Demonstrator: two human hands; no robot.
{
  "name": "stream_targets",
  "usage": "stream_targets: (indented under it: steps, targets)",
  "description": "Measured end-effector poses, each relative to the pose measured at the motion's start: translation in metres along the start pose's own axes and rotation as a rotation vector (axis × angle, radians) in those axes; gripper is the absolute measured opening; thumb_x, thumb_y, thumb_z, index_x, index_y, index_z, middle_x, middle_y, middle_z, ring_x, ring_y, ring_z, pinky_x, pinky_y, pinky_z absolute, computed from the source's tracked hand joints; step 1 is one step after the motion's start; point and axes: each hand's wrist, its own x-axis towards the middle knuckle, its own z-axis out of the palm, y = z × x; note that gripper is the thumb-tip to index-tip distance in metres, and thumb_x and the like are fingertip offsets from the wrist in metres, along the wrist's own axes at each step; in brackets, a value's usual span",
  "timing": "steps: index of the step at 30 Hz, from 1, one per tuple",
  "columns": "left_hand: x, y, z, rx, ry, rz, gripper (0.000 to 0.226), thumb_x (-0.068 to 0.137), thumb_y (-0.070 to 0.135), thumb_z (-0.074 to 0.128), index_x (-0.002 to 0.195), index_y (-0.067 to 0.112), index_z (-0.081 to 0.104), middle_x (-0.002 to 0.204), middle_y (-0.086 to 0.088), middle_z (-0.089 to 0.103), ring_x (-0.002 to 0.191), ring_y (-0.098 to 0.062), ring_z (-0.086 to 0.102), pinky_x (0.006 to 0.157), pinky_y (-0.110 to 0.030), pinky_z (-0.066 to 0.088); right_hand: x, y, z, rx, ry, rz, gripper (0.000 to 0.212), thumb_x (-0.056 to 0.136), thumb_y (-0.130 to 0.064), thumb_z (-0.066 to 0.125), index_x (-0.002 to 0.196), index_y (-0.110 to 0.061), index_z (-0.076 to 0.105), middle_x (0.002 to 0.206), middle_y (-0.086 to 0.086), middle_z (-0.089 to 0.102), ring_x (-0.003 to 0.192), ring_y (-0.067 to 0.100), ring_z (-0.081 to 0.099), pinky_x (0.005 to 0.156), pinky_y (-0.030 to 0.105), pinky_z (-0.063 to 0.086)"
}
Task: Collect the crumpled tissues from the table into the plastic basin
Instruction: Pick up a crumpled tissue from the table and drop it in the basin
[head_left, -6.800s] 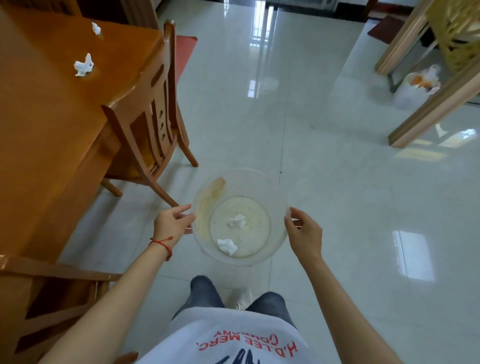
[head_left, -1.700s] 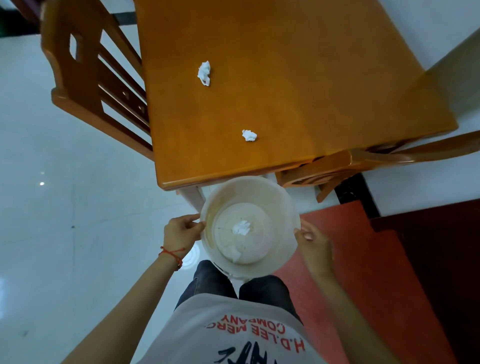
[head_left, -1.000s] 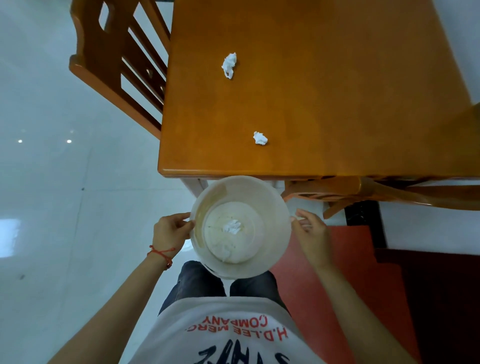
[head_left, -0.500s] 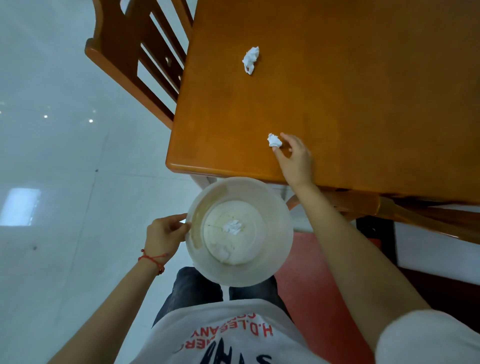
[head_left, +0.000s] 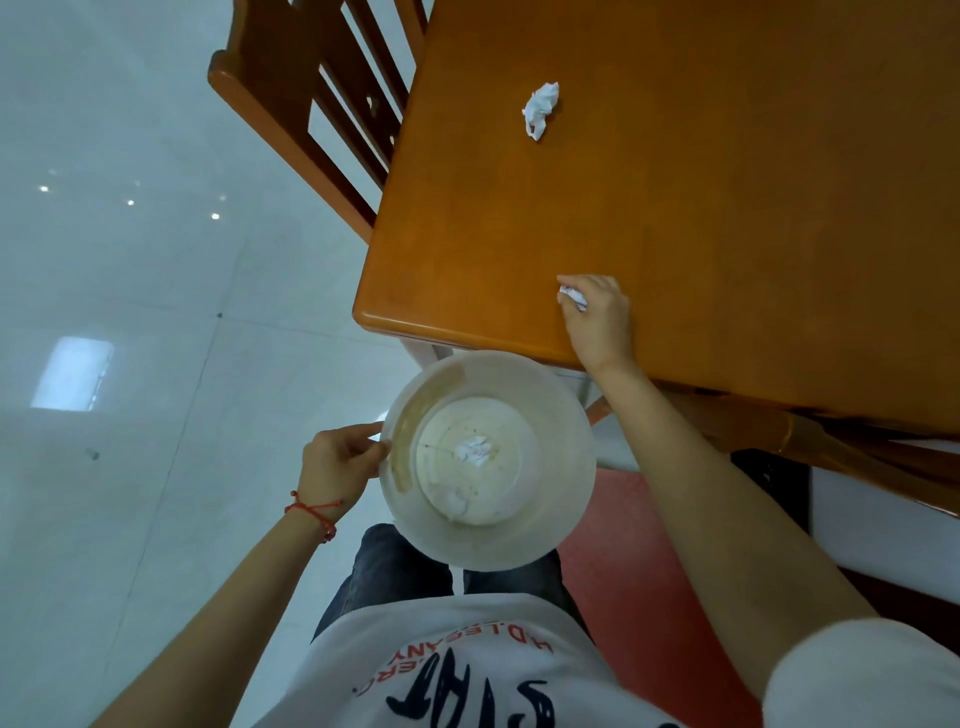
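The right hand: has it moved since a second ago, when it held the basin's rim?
Yes. The right hand has left the basin and reached forward over the table edge, closing on the near tissue.

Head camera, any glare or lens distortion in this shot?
Head view: ceiling-light glare dots the glossy floor; wide-angle bending curves the table edge and chair; the right hand on its tissue looks slightly soft.

The surface (head_left: 727, 208) is bare around the far tissue (head_left: 540, 111); a chair (head_left: 311, 104) flanks its left edge; basin (head_left: 571, 499) mouth is unobstructed.
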Motion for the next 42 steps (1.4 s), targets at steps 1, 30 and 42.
stream_targets:
  steps: [1,30,42]
  targets:
    - [0.000,0.000,0.000,-0.004,-0.002,0.001,0.022,0.083,0.007,0.061,0.104,0.007,0.068,0.063,0.004,0.070,0.058,0.007,0.063,0.083,-0.024,0.049,-0.003,-0.003,-0.001,0.024,0.008,0.005,0.024,0.087,-0.005,0.056,0.110,-0.002,0.063,0.112,0.018,0.065,0.107,0.030,0.056,0.089,0.033,0.045]
    - [-0.027,-0.033,-0.038,-0.132,0.220,-0.158,0.023,0.083,0.009,0.061,0.103,0.002,0.067,0.085,-0.018,0.071,0.073,-0.028,0.067,0.091,-0.040,0.050,-0.093,-0.075,0.014,0.227,-0.230,-0.060,0.034,0.083,-0.017,0.066,0.116,-0.010,0.060,0.119,0.005,0.063,0.103,0.005,0.051,0.090,0.018,0.041]
    - [-0.019,-0.067,-0.096,-0.211,0.281,-0.246,0.023,0.082,0.005,0.061,0.104,0.001,0.067,0.082,-0.013,0.070,0.072,-0.028,0.067,0.090,-0.047,0.052,-0.063,-0.104,0.040,0.282,-0.194,0.029,0.038,0.081,-0.016,0.067,0.117,-0.010,0.059,0.116,0.006,0.063,0.099,0.012,0.056,0.078,0.012,0.044]
